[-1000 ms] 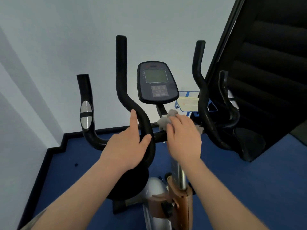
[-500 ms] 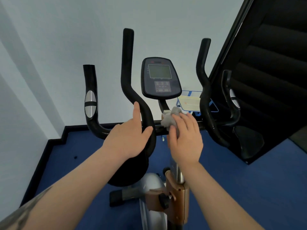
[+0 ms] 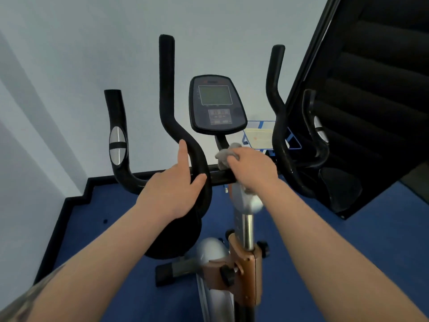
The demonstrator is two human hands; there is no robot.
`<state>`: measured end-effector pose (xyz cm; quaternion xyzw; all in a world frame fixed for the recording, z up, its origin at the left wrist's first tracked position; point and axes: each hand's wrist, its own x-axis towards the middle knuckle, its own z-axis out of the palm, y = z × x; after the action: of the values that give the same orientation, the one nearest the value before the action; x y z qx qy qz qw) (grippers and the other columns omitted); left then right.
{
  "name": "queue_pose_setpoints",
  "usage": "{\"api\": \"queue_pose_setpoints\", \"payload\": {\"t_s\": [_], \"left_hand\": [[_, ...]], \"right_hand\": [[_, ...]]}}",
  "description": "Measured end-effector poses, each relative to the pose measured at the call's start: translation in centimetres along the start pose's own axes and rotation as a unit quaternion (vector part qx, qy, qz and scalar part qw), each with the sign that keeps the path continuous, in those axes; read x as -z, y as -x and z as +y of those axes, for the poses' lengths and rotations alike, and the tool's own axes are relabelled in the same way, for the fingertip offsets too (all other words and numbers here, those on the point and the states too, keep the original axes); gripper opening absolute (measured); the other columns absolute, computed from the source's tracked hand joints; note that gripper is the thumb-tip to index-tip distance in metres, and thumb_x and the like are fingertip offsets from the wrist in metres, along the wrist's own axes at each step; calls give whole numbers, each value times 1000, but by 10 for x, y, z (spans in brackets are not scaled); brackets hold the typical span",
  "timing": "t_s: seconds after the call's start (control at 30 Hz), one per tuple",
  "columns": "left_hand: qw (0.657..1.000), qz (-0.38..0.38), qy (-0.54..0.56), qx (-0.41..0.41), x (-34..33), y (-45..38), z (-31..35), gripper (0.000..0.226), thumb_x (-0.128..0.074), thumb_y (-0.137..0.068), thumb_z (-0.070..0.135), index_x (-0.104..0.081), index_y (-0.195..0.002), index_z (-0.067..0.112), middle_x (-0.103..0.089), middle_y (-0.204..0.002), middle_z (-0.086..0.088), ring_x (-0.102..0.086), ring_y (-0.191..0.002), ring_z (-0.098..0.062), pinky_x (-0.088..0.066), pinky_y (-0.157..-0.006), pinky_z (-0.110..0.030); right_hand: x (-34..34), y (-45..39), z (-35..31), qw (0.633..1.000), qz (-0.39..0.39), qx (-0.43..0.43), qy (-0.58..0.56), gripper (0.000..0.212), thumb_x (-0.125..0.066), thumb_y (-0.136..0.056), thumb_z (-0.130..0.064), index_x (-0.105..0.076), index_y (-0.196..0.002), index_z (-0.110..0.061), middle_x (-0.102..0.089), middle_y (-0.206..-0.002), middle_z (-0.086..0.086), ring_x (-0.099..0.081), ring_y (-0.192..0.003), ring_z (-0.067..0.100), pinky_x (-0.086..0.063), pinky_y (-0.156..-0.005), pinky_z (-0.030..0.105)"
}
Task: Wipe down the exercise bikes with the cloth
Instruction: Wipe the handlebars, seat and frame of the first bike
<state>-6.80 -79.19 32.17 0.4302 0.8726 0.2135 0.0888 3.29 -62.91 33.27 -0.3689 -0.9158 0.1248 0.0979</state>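
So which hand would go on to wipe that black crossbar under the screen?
The right hand, most likely: it already holds the crumpled grey cloth against the black crossbar, just below the console. The left hand holds no cloth and grips the curved black handlebar, apparently steadying the bike.

Console stem (image 3: 221, 141) and right handlebar (image 3: 279, 135) flank the crossbar (image 3: 220, 176).

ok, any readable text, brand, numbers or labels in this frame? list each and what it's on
None can be read.
Console: a reddish mark above the screen, too blurred to read.
Console screen: blank, no digits.
Console buttons: markings too small to read.
Yellowish sheet behind the bike: no legible print.
Cloth, handlebars: no text visible.
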Motion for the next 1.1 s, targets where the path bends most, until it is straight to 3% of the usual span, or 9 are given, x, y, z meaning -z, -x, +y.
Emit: {"api": "queue_pose_setpoints", "payload": {"t_s": [0.13, 0.3, 0.47, 0.63, 0.8, 0.87, 0.97, 1.0, 1.1], "left_hand": [[1000, 1, -7, -4, -1, 1, 0, 83, -36, -99, 54, 24, -151, 30, -53, -69, 7, -59, -66, -20, -39, -57, -37], [1000, -7, 0, -1, 1, 0, 0, 84, -38, -99, 53, 24, -151, 29, -57, -68, 6, -59, -64, -18, -40, -56, -36], [1000, -1, -1, -7, -1, -1, -2, 84, -36, -97, 56, 24, -150, 31, -59, -72, 8, -60, -66, -18, -42, -60, -38], [1000, -9, 4, -8, 0, -1, -3, 84, -37, -98, 54, 24, -151, 30, -56, -71, 7, -59, -66, -18, -40, -58, -36], [1000, -6, 2, -10, 1, 0, -2, 83, -35, -98, 55, 24, -151, 31, -54, -69, 9, -59, -67, -20, -40, -60, -37], [1000, -5, -4, -11, 0, -1, -2, 83, -36, -98, 55, 24, -151, 31, -54, -68, 8, -59, -65, -19, -41, -59, -37], [1000, -15, -4, -7, 2, 0, 0, 83, -36, -99, 54, 24, -151, 30, -55, -72, 7, -60, -69, -20, -47, -66, -40], [1000, -16, -5, -7, 3, 1, 0, 83, -36, -99, 54, 24, -152, 30, -54, -73, 8, -60, -71, -21, -47, -67, -40], [1000, -13, -7, -9, 4, 3, 1, 83, -36, -99, 53, 24, -151, 30, -52, -71, 8, -61, -72, -23, -47, -68, -40]], "right_hand": [[-15, 17, -11, 987, 39, 43, 150, 36, -38, -97, -23, -53, -128, -16, -56, -123, 8, -47, -112, 25, -35, -89, 35], [6, -29, -22, 987, -137, -29, 77, 36, -38, -96, -20, -53, -129, -15, -54, -121, 6, -52, -116, 28, -41, -87, 38], [-9, -2, -8, 996, -4, 49, 80, 35, -32, -100, -25, -54, -127, -18, -57, -123, 6, -50, -111, 25, -38, -79, 37], [0, -34, -16, 991, -107, -53, 55, 41, -35, -97, -24, -49, -134, -13, -61, -120, 12, -56, -103, 31, -41, -77, 36], [-25, 23, -7, 984, 155, 39, 77, 31, -37, -98, -29, -63, -109, -17, -64, -103, -1, -53, -102, 20, -43, -78, 35], [-18, 4, -2, 993, 115, 8, 2, 28, -38, -96, -30, -64, -101, -20, -60, -93, -1, -55, -95, 23, -39, -68, 35], [-2, -26, 3, 997, -21, -66, -46, 30, -38, -94, -26, -65, -107, -22, -64, -102, 5, -56, -91, 26, -39, -70, 34], [-4, -22, 2, 997, -10, -62, -45, 29, -38, -95, -26, -65, -106, -21, -63, -99, 5, -57, -91, 25, -39, -70, 34], [-27, 22, -2, 983, 185, 2, 0, 25, -43, -97, -26, -66, -101, -15, -62, -96, 2, -57, -97, 23, -44, -73, 35]]}}
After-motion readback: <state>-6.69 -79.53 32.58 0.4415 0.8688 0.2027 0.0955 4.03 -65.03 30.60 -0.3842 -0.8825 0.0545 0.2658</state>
